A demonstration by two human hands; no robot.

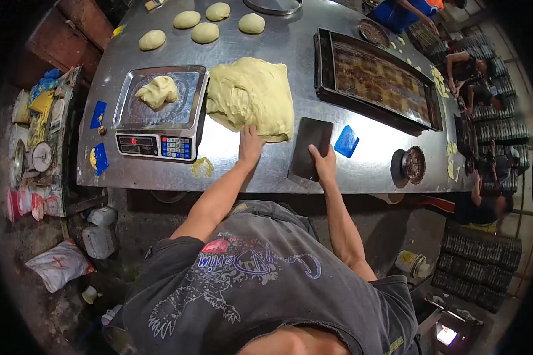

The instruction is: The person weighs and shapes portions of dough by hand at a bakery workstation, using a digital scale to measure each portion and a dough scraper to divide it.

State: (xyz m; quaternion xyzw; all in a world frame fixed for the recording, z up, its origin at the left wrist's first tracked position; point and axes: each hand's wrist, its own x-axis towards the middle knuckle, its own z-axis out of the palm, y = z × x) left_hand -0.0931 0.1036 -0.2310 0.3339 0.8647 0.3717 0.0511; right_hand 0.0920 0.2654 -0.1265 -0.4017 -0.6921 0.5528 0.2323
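Note:
A large pale yellow dough mass (pixel 254 94) lies on the metal table. My left hand (pixel 250 145) is at its near edge, fingers together and pressed on the dough. My right hand (pixel 324 163) is closed on the edge of a dark rectangular scraper (pixel 311 148), just right of the dough. A smaller dough piece (pixel 157 92) sits on the tray of the digital scale (pixel 154 145), left of the large mass. Several round dough balls (pixel 205 33) are at the far left of the table.
The metal table (pixel 337 177) also bears a blue scraper (pixel 346 141), a long dark baking tray (pixel 385 80) and a round tin (pixel 413 164). Two blue pieces (pixel 99 158) lie left of the scale. Other people (pixel 482 94) are at the right. A cluttered side table (pixel 68 124) stands at left.

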